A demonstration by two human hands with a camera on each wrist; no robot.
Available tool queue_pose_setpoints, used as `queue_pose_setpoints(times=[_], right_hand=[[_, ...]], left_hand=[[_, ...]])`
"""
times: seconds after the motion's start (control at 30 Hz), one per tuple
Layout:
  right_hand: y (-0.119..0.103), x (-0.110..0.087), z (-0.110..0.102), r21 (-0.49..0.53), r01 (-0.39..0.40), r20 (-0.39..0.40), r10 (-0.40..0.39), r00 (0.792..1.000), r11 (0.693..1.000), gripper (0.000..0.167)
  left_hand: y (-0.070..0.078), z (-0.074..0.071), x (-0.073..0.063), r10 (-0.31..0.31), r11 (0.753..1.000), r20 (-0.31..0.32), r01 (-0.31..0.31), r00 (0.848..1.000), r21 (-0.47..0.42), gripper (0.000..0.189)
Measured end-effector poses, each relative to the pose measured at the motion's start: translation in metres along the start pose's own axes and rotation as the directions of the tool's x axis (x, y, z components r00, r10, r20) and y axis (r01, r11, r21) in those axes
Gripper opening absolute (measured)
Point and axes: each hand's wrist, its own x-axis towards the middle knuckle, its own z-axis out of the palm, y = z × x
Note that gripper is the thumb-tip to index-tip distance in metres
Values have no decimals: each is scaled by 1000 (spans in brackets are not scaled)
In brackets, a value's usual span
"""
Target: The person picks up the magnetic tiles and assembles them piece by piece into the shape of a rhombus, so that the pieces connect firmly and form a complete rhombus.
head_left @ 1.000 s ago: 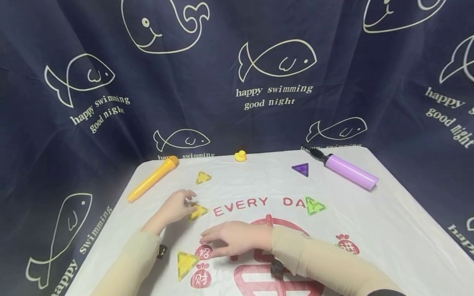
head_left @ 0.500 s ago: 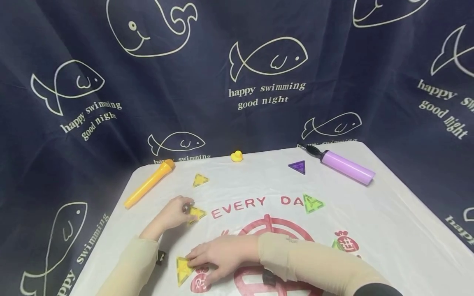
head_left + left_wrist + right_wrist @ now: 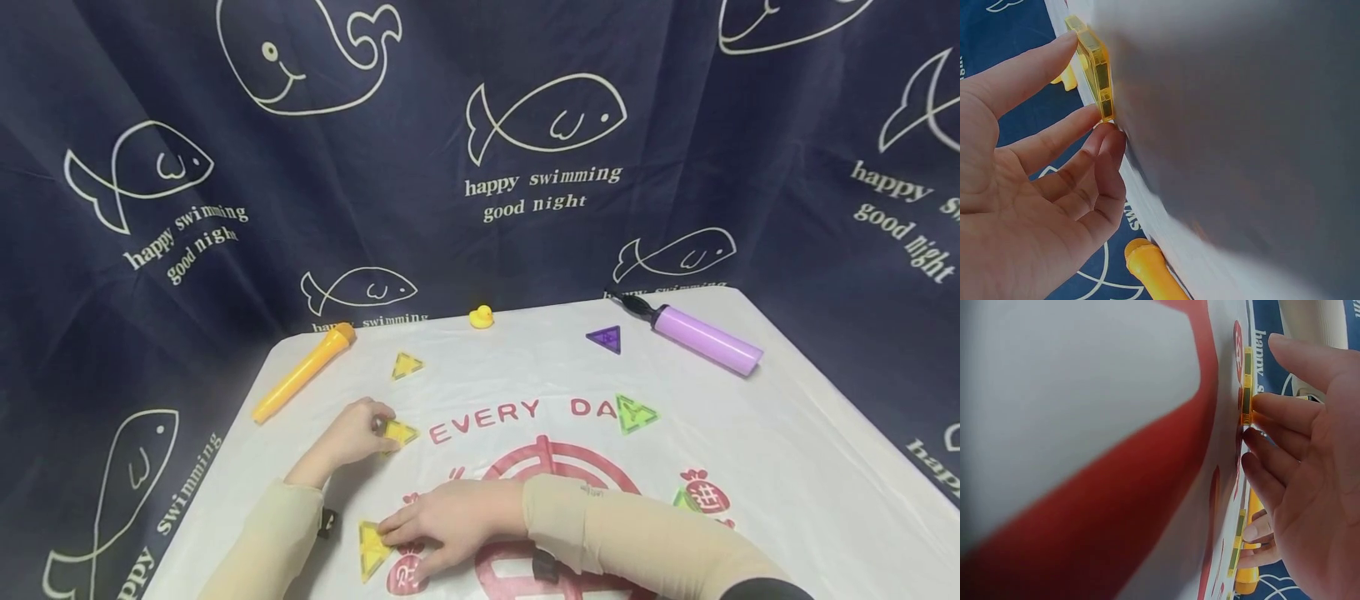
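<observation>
In the head view my left hand (image 3: 352, 435) pinches a yellow translucent triangle tile (image 3: 401, 432) by its edges on the white tabletop. The left wrist view shows the thumb on one corner of that tile (image 3: 1097, 72) and the index fingertip at another; the other fingers are loosely bent. Nearer to me, my right hand (image 3: 453, 521) rests its fingertips on a second yellow triangle tile (image 3: 372, 552). Seen from the right wrist, the index fingertip touches this tile's edge (image 3: 1247, 403), while the thumb stands apart from it.
Farther back lie another yellow triangle tile (image 3: 407, 365), a yellow microphone (image 3: 303, 375), a rubber duck (image 3: 482, 317), a purple triangle tile (image 3: 606, 338) and a purple hand pump (image 3: 705, 340). A green triangle tile (image 3: 636, 414) lies right; another green piece (image 3: 684, 500) is mostly covered by my right sleeve.
My right hand has moved left and nearer to me, onto the near yellow tile. My left fingers have closed on the other yellow tile. The head view has shifted slightly.
</observation>
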Motion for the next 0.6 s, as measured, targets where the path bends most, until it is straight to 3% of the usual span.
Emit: queue_pose_setpoints(times=[0.27,0.6], right_hand=[[5,-18,-6,28,19,-23,-19,1000,999,56],[19,-59,-7,114,-94,-79,103,992,989,54]], left_hand=[[0,1,2,3,1000,-2,-3,1000,7,50],[3,0,3,-60,998,15,60,998,-18,52]])
